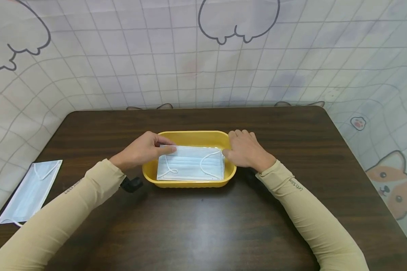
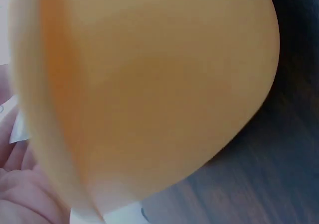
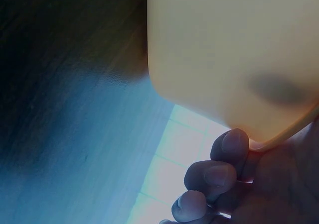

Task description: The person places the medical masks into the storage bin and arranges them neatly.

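Observation:
A yellow plastic basket (image 1: 190, 184) stands in the middle of the table, and a pale blue face mask (image 1: 190, 163) with white ear loops lies across its inside. My left hand (image 1: 146, 149) pinches the mask's upper left corner between thumb and fingers. On the other side, my right hand (image 1: 245, 148) grips the basket's right rim, thumb on the inner side. In the right wrist view its curled fingers (image 3: 214, 176) show outside the basket wall (image 3: 224, 50). The basket's outer wall (image 2: 164, 84) fills most of the left wrist view and partly hides the left hand (image 2: 25, 189).
Another blue face mask (image 1: 30, 192) lies flat near the left edge of the dark wooden table (image 1: 203, 222), partly under the left sleeve (image 1: 74, 203). Behind the table hangs a white gridded cloth (image 1: 190, 67) with cartoon animals.

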Tool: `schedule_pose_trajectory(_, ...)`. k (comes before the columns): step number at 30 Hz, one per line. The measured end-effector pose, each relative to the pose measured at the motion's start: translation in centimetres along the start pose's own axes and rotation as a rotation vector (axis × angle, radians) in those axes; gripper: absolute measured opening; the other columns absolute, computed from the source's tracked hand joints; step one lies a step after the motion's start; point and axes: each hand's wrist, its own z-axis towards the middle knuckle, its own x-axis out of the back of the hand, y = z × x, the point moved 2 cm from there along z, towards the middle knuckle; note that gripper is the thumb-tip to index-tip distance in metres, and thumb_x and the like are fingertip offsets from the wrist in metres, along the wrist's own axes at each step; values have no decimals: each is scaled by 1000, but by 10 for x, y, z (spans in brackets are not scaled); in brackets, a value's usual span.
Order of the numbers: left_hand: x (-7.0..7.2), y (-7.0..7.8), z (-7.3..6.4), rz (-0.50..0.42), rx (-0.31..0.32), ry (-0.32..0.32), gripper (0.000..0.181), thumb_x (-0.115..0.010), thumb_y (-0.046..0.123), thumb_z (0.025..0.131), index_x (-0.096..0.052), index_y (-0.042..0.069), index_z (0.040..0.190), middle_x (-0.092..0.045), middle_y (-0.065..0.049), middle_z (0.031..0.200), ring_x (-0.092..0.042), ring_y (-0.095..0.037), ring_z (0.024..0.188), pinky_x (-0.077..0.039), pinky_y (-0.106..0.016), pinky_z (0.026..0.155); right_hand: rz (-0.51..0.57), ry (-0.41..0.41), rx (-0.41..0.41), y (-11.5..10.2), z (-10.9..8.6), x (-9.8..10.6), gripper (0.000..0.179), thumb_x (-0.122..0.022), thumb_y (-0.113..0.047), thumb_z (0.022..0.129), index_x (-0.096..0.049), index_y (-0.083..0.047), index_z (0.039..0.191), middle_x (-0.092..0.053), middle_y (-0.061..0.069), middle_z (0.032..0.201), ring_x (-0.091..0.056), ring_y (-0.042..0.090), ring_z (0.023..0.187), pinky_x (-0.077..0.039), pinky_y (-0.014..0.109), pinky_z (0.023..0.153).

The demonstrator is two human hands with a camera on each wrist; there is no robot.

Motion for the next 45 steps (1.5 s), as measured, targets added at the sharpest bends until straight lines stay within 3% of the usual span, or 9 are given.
schedule_pose_trajectory(2, 4, 0, -2, 23, -10, 11, 33, -66, 40, 100, -75, 21, 126, -75, 0, 125, -66, -21, 117, -52, -42, 102, -1, 0, -2, -1, 0, 1, 39, -49, -38, 98, -52, -2, 113, -52, 9, 95, -45, 30, 92, -31, 41, 83)
schedule_pose_trajectory(5, 10, -1, -5, 1, -8, 37, 36, -65, 41, 100, -73, 19, 127, -75, 0, 127, -67, -20, 119, -54, -44, 102, 2, 0, -3, -1, 0, 1, 39, -49, -37, 98, -53, -2, 114, -52, 10, 94, -45, 30, 90, -31, 40, 83)
schedule_pose_trajectory(13, 25, -2, -12, -157, -36, 36, 44, -67, 38, 100, -68, 7, 130, -79, -11, 116, -77, -20, 106, -59, -33, 96, 8, 4, -15, -2, 1, 0, 40, -48, -36, 97, -53, -1, 116, -52, 10, 95, -45, 30, 91, -32, 42, 85)
schedule_pose_trajectory(20, 49, -9, -28, -112, -27, 109, 48, -68, 47, 98, -70, 11, 128, -78, -9, 119, -77, -20, 106, -60, -31, 93, 9, 7, -14, -2, 1, 1, 38, -48, -34, 96, -53, -1, 113, -52, 10, 93, -47, 31, 92, -33, 43, 86)
schedule_pose_trajectory(25, 77, -22, -47, -106, -4, 205, 47, -65, 48, 99, -69, 13, 129, -78, -5, 119, -77, -7, 99, -60, -24, 87, 10, 0, -20, -1, 1, 3, 40, -48, -35, 96, -53, -1, 116, -52, 11, 95, -47, 32, 94, -34, 44, 87)
schedule_pose_trajectory(32, 111, -46, -74, -106, 5, 327, 48, -61, 47, 101, -66, 9, 129, -79, 12, 107, -76, -2, 97, -59, -18, 85, 3, -8, -26, 2, 0, 4, 44, -48, -36, 96, -52, 0, 120, -53, 11, 98, -47, 32, 94, -34, 43, 86)
schedule_pose_trajectory(39, 127, -70, -91, -123, 25, 373, 44, -62, 39, 102, -65, 3, 128, -77, 20, 98, -76, 2, 92, -58, -15, 82, 0, -10, -18, 4, -1, 3, 43, -48, -36, 96, -53, 0, 118, -53, 11, 96, -46, 31, 93, -33, 43, 85)
schedule_pose_trajectory(45, 134, -95, -109, -128, 94, 388, 40, -62, 40, 102, -66, 10, 128, -77, 21, 97, -75, 4, 90, -57, -13, 79, 3, -16, -18, 4, -1, 3, 43, -48, -36, 96, -52, 0, 119, -53, 11, 97, -47, 32, 95, -33, 44, 87)
